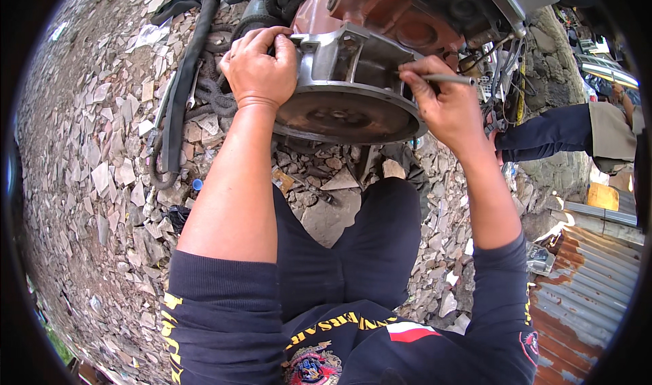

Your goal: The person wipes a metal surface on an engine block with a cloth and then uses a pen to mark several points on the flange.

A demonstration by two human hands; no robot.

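Ahead of me lies a reddish-brown engine block (394, 11) with a grey metal flywheel housing (370, 70) on its near end. A rusty round flywheel (339, 117) sits inside the housing and faces me. My left hand (261, 66) curls over the housing's upper left edge and grips it; its fingertips are partly hidden. At the housing's right side, my right hand (445, 100) pinches a thin grey metal rod (448, 79) between thumb and fingers. One end of the rod sticks out to the right; its other end is hidden by the fingers near the housing.
Broken tile and stone rubble (102, 174) covers the ground. Black hoses (180, 100) lie left of the engine. A person in dark trousers (550, 134) is at the right, by a rough stone wall (547, 66). Rusty corrugated sheet metal (584, 283) lies at the lower right.
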